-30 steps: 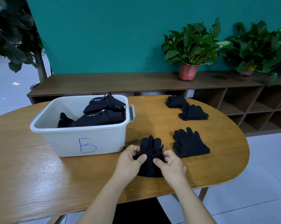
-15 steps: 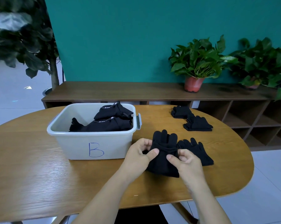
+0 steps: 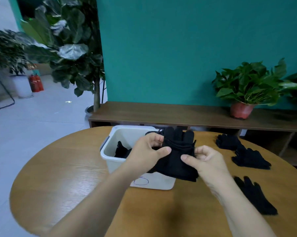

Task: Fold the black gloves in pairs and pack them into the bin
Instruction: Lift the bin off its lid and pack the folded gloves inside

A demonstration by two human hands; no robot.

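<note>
Black knit, folded double: the glove pair (image 3: 176, 156) is held up clear of the table, in front of the right half of the white bin (image 3: 110, 161), and is pinched from both sides. The left hand (image 3: 147, 153) is clamped on its left edge, thumb laid across the near face, fingers curled behind. The right hand (image 3: 205, 161) is gripping the right edge between thumb and curled fingers. Glove tips are seen poking up beyond the knuckles. Just past the left fingers, packed gloves (image 3: 122, 150) are seen lying inside the bin, which is set on the wooden table (image 3: 67, 177). Out beyond the right fingers, more gloves are laid on the tabletop: a far bundle (image 3: 227, 141), a middle bundle (image 3: 250, 159), and a near bundle (image 3: 255, 195) beside the right wrist. Further back, a long wooden bench (image 3: 161, 115) is topped by a potted plant (image 3: 246, 86) against a teal wall.
</note>
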